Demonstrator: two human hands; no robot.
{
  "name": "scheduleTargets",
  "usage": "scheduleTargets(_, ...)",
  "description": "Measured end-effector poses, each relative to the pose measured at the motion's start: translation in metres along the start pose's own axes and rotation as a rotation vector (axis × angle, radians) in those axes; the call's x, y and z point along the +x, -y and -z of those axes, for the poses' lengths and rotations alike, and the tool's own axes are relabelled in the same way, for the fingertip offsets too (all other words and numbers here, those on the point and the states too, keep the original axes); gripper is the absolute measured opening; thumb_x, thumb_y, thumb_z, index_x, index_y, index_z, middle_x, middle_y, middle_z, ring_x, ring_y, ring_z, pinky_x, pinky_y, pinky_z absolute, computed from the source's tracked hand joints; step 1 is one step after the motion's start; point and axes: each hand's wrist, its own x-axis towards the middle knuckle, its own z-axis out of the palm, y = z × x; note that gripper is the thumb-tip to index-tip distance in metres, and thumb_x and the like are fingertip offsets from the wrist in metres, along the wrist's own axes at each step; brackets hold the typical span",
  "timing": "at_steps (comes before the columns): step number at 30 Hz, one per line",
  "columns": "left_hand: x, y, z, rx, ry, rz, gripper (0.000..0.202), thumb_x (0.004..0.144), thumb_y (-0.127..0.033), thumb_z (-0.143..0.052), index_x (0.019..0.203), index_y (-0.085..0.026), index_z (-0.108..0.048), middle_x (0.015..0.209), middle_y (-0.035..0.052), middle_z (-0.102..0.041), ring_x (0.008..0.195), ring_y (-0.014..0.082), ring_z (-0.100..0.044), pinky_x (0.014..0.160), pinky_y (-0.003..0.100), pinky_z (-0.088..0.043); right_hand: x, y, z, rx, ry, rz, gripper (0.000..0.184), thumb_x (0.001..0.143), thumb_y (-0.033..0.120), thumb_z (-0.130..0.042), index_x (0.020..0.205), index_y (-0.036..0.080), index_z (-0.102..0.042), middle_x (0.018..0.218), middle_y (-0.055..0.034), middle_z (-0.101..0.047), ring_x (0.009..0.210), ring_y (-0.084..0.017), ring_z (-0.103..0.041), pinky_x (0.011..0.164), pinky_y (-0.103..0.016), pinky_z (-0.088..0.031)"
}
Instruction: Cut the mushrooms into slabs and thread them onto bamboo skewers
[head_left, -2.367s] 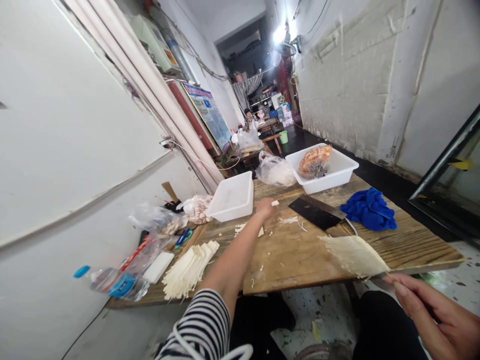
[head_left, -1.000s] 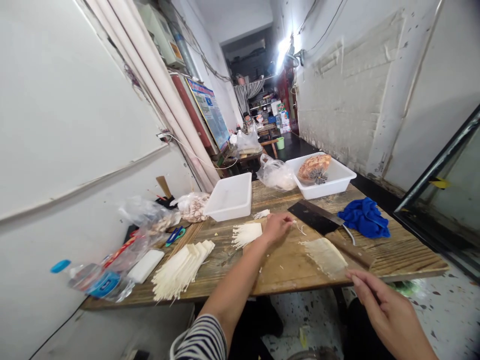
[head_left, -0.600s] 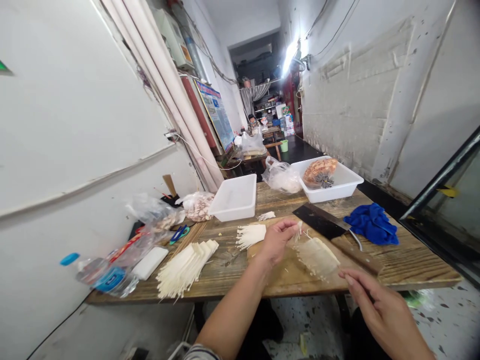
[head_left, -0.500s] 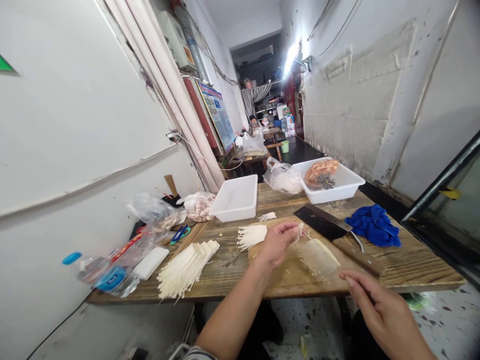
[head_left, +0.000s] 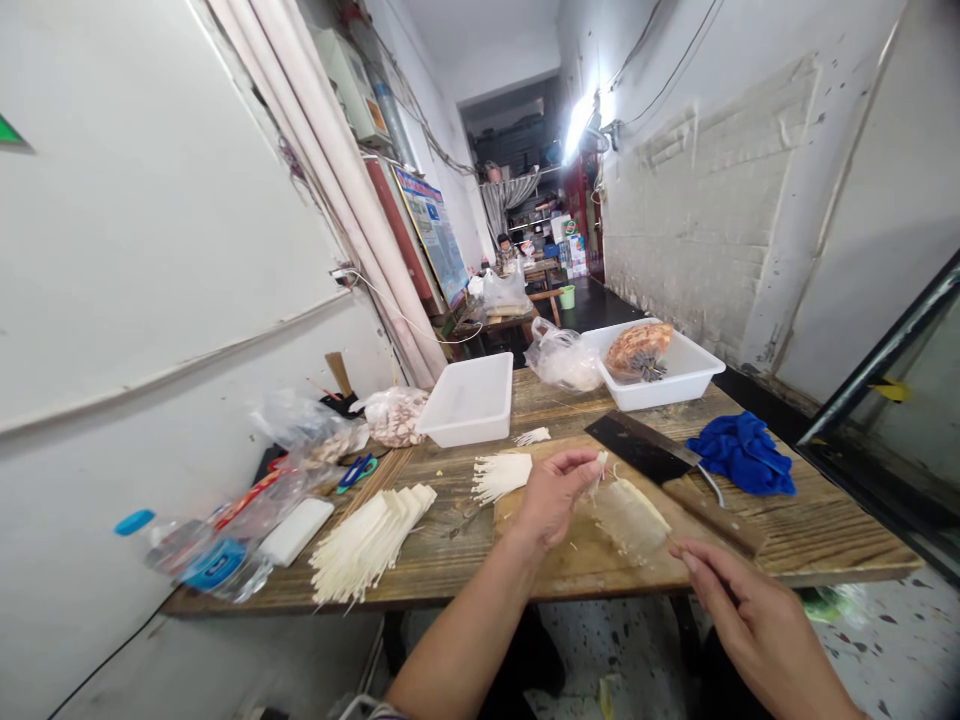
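My left hand (head_left: 553, 492) is over the wooden cutting board (head_left: 592, 540), its fingers pinched on a few pale strips beside a pale fringed sheet (head_left: 628, 517) that lies on the board. My right hand (head_left: 757, 630) sits at the board's near right edge, fingers curled round a thin skewer that runs to the sheet. A cleaver (head_left: 637, 450) with a dark blade lies just beyond the sheet. A small bundle of cut strips (head_left: 501, 474) rests to the left of my left hand.
A larger pile of pale strips (head_left: 367, 545) lies at the table's near left. Two white tubs (head_left: 466, 400) (head_left: 675, 375), plastic bags (head_left: 562, 358), a blue cloth (head_left: 742, 455), scissors (head_left: 357, 470) and a water bottle (head_left: 184, 555) crowd the table. A person sits far down the corridor.
My left hand came back from the far side of the board to the sheet and pinched some strips. My right hand carried the skewered sheet from the table's edge onto the board.
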Motion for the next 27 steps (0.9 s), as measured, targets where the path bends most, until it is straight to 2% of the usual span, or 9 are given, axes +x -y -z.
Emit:
scheduleTargets(14, -0.0028, 0.0007, -0.0028, 0.045, -0.014, -0.064, 0.037, 0.046, -0.036, -0.091, 0.072, -0.015, -0.075, 0.072, 0.0025, -0.071, 0.069, 0.0115, -0.06, 0.075, 0.027, -0.044, -0.0005, 0.0001, 0.0005, -0.009, -0.003, -0.006, 0.026, 0.093, 0.041, -0.046, 0.096, 0.025, -0.067, 0.089, 0.0023, -0.074, 0.077, -0.014, -0.07, 0.065, -0.018, -0.056)
scheduleTargets(27, -0.004, 0.0021, -0.0057, 0.006, -0.005, 0.006, 0.042, 0.043, -0.038, -0.092, 0.074, -0.014, -0.077, 0.072, 0.0047, -0.071, 0.068, 0.012, -0.061, 0.074, 0.027, -0.046, -0.0031, -0.002, 0.0007, -0.002, -0.011, 0.013, 0.025, 0.094, 0.039, -0.048, 0.098, 0.024, -0.067, 0.092, 0.0017, -0.074, 0.08, -0.013, -0.07, 0.071, -0.016, -0.056)
